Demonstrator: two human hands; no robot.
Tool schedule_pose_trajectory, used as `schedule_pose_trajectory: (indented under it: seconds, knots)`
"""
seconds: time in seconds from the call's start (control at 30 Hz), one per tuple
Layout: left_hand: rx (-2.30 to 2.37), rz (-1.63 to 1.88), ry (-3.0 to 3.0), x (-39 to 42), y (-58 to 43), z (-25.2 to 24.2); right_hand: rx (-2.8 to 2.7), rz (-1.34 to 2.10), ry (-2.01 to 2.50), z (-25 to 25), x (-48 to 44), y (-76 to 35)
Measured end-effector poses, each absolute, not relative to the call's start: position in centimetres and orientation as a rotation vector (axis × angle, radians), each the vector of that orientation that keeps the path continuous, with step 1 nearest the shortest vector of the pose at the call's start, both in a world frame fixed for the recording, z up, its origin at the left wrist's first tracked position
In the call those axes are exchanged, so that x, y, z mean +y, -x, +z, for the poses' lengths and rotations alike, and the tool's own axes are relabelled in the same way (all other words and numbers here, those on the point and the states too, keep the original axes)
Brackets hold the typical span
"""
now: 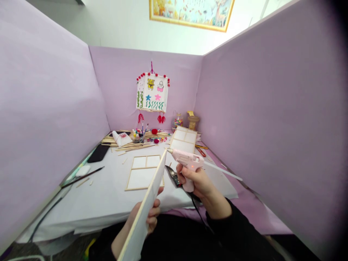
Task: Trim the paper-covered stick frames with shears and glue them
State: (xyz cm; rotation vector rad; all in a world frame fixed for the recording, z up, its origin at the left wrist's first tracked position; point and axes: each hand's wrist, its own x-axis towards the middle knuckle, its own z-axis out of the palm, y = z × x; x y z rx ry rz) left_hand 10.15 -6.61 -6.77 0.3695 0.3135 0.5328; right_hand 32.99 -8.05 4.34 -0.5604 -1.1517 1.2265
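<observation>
My left hand (pixel 148 217) grips a paper-covered wooden frame panel (pixel 146 206) held edge-on, rising from the bottom of the view toward the middle. My right hand (pixel 197 181) is closed round the handle of a pink hot glue gun (pixel 186 159). The gun's nozzle touches the panel's top far corner. A second framed paper panel (pixel 144 172) lies flat on the white table sheet (pixel 108 195) just beyond. A third panel (pixel 185 139) leans further back on the right.
A decorated paper lantern (pixel 152 92) hangs at the back wall. Wooden sticks (pixel 127 143), paint pots and brushes (pixel 138 136) lie beneath it. Black cutters (pixel 172 174) rest by the flat panel. A brush (pixel 81 177) and a dark phone (pixel 98 153) sit at the left. Purple partitions enclose the table.
</observation>
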Motion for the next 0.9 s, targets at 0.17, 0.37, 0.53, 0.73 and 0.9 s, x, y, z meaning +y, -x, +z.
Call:
schedule_pose_trajectory:
  seconds: [0.17, 0.37, 0.53, 0.73, 0.9]
  knots:
    - [0.181, 0.732, -0.27, -7.0, -9.7, -6.9, -1.107, 1.235, 0.601, 4.0, -7.9, -33.7]
    - [0.211, 1.124, -0.328, -7.7, -10.0, -6.2, -1.062, 1.116, 0.653, 4.2, -8.8, -36.3]
    - [0.416, 1.24, -0.262, -8.3, -11.2, -5.2, -0.966, 1.02, 0.731, 3.3, -9.5, -39.8]
    - [0.483, 1.23, -0.282, -8.6, -11.5, -3.4, -0.817, 0.971, 0.921, 1.4, -9.5, -43.8]
    - [0.531, 1.208, -0.323, -8.7, -11.3, -1.9, -0.701, 1.222, 1.067, -0.5, -9.4, -46.0]
